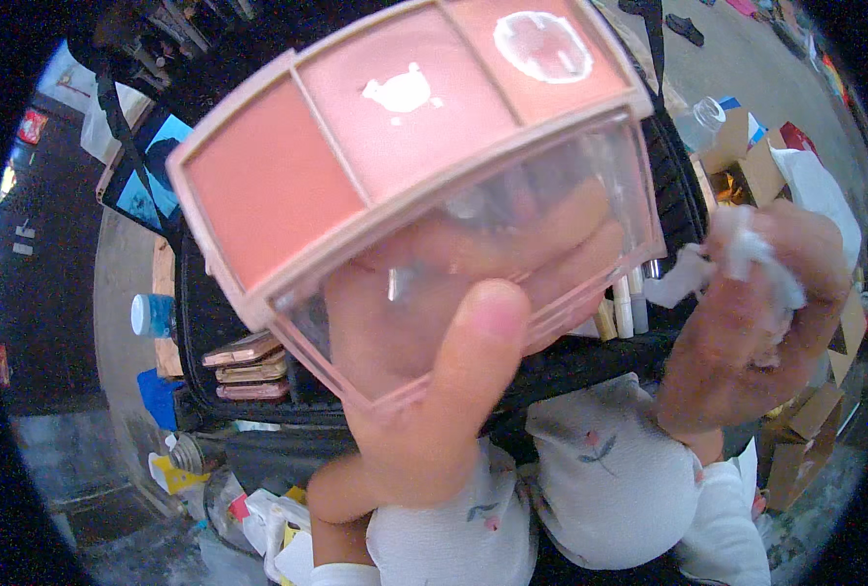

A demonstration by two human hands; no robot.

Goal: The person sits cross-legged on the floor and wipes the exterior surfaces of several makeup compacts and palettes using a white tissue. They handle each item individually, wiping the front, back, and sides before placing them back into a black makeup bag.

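Observation:
My left hand [434, 410] holds up a pink makeup palette [419, 110] with a clear lid [449, 242], tilted close to the camera. The thumb presses on the clear lid, and the other fingers show through it. Three pans are visible in the palette: coral at left, pink with a white shape in the middle, peach with a white ring at right. To the right, my right hand [763, 322] is closed around a crumpled white tissue [763, 271], apart from the palette. Motion blurs this hand.
Behind the palette lies an open black case [588, 373] with stacked compacts [247, 366] and several tubes [624, 311]. A blue-labelled bottle [152, 315] is at left, beside a tablet [152, 176]. Cardboard boxes [807, 432] and a clear bottle [700, 121] lie at right.

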